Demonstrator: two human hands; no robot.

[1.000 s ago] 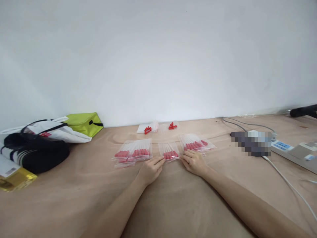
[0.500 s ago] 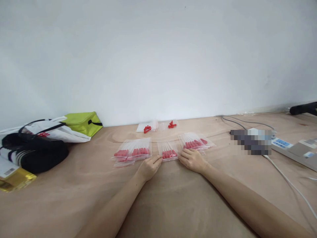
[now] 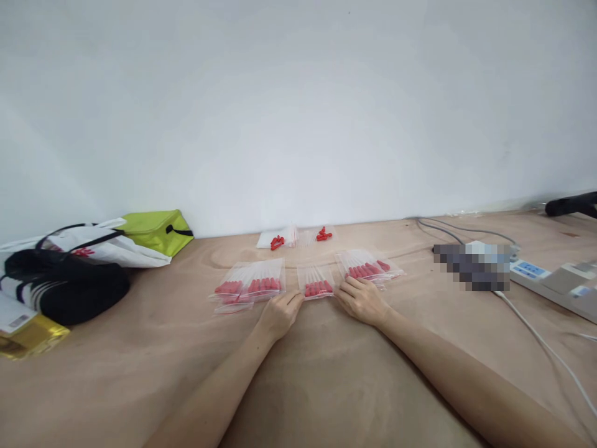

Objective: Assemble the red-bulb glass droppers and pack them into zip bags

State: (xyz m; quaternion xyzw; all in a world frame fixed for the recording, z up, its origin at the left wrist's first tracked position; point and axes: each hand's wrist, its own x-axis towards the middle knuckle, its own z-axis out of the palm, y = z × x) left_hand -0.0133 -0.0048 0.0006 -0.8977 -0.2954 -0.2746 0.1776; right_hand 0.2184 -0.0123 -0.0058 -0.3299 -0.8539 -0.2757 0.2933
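A small clear zip bag [image 3: 315,275] lies flat on the table, with a row of several red-handled pieces inside; their thin pale ends point away from me. My left hand [image 3: 280,315] pinches its near left corner, fingers closed. At the near right corner, the fingers of my right hand [image 3: 362,301] are closed on the bag's edge. Left of it, an overlapping pile of similar filled bags [image 3: 252,281] lies close to my left hand. Another fanned pile of filled bags [image 3: 366,264] sits just beyond my right hand.
Near the wall, loose red pieces [image 3: 277,242] and more red pieces [image 3: 323,234] rest by flat clear bags. A black bag [image 3: 79,289], a white bag [image 3: 140,249] and a lime-green bag [image 3: 156,230] stand left. Right are a power strip [image 3: 528,270] and cables [image 3: 536,336].
The middle bag has shifted very slightly away from me, its near edge still between my two hands. Both hands stay almost where they were.
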